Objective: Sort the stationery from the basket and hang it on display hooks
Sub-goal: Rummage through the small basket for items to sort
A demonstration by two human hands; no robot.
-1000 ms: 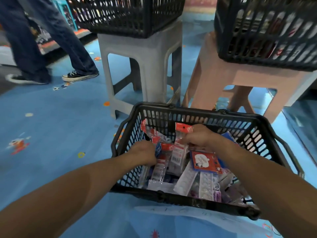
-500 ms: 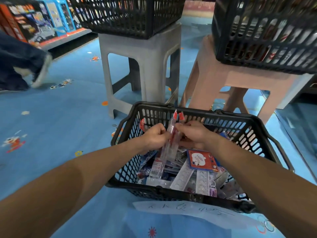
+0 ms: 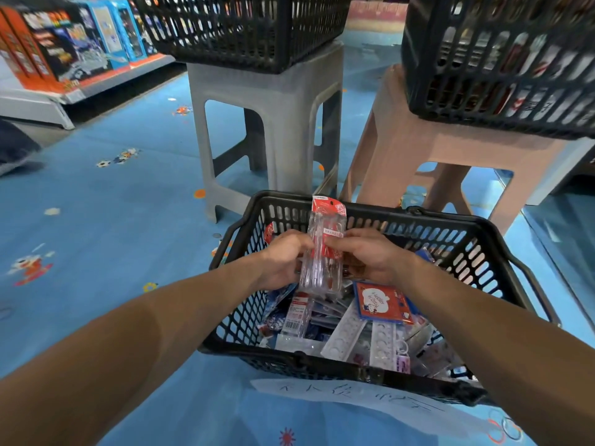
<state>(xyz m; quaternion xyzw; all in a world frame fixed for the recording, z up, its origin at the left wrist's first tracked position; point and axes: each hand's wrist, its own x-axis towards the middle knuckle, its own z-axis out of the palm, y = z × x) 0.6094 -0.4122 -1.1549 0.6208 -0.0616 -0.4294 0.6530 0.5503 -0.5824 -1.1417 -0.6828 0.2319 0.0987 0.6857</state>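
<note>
Plastic is nearly everywhere in this place. The black basket (image 3: 457,239) on the blue floor (image 3: 96,236) has stiff walls of slotted mesh and a thick rounded rim. Inside lie many flat packets: glossy clear sleeves, white strips (image 3: 344,339) with rows of round bumps, and a red card (image 3: 383,302) with a cartoon figure near the right wall.

The person holds one pack (image 3: 320,272) over the far half of the basket. It is a long, narrow sleeve of clear shiny film with a red paper header on top. The left hand (image 3: 283,259) grasps its left edge with curled fingers, and the right hand (image 3: 367,255) pinches its right edge, so both hands are closed around it.

Half a second ago the same pack leaned to the side and showed mostly its thin edge. Now it is turned flat toward the person and stands higher. One second ago both hands were lower, among the packets.

The long axis of the pack is almost upright. The red header points up and reaches past the far rim, while the clear lower end points down into the basket.

Behind stand a grey stool (image 3: 273,101) and a pink stool (image 3: 418,156), both of matte moulded plastic. A white paper sheet (image 3: 354,397) with handwriting lies against the near rim.
</note>
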